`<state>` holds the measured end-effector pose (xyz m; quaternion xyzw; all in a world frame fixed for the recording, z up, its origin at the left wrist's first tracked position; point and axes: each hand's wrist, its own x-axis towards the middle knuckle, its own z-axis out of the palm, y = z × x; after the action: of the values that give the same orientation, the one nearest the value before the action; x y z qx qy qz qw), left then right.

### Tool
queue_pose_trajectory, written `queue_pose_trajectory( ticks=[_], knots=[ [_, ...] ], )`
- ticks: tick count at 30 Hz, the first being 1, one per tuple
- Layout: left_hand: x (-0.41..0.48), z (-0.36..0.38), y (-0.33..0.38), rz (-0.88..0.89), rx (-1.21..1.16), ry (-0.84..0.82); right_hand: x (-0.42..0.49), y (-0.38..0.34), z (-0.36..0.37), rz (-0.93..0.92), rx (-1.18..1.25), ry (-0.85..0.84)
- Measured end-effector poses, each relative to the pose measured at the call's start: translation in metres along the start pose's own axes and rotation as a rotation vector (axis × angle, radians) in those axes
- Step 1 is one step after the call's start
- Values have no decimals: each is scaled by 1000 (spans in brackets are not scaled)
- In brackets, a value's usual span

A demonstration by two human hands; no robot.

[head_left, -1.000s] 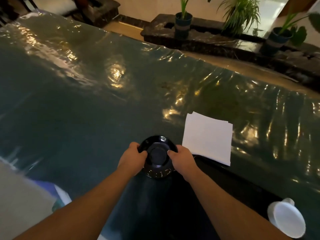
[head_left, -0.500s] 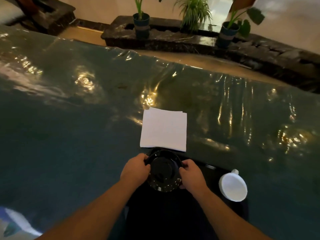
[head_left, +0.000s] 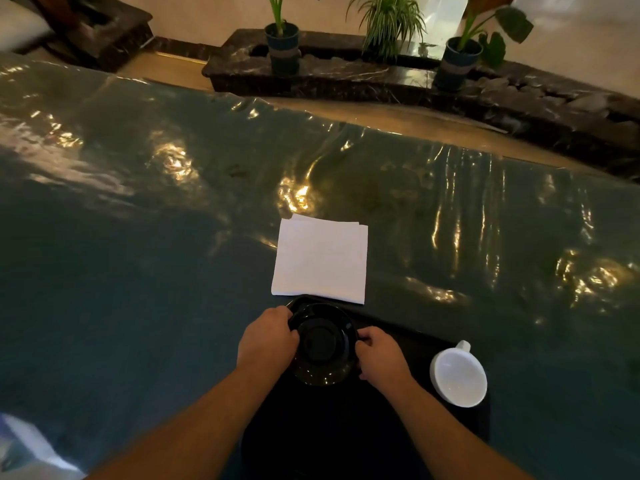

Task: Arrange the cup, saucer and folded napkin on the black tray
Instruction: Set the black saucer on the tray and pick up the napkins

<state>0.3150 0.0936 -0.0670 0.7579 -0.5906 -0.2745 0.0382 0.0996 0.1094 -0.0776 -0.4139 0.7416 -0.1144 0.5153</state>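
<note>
Hands, left hand [head_left: 268, 337] and right hand [head_left: 379, 358], are gripping black saucer [head_left: 323, 344] by opposite rims over black tray [head_left: 412, 344]; white cup [head_left: 458, 377] is sitting right, folded napkin [head_left: 320, 259] lying far.

Saucer [head_left: 323, 344]: black, glossy glaze, I see specks of light along its near rim. Cup [head_left: 458, 377]: white, smooth, looks ceramic. Napkin [head_left: 320, 260]: white, matt paper or cloth, can't tell which. Tray [head_left: 408, 337]: black, dull finish. Table cover [head_left: 138, 202]: dark green, shiny wrinkled plastic film.
</note>
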Motion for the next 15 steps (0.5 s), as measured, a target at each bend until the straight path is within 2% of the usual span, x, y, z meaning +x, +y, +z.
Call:
queue_pose_trajectory(
  ticks=[4,9,12,15],
  knots=[
    [6,-1,3,-13,26,8,9,2,-3,-49,-94,-8],
    [24,-12,2,-55,-61,21,11,-14,-16,-141,-222,84],
    [39,-23,-1,-136,-165,26,21,-27,-30,-183,-171,179],
    [58,-28,-5,-216,-275,-34,44,-40,-42,-119,-86,211]
  ],
)
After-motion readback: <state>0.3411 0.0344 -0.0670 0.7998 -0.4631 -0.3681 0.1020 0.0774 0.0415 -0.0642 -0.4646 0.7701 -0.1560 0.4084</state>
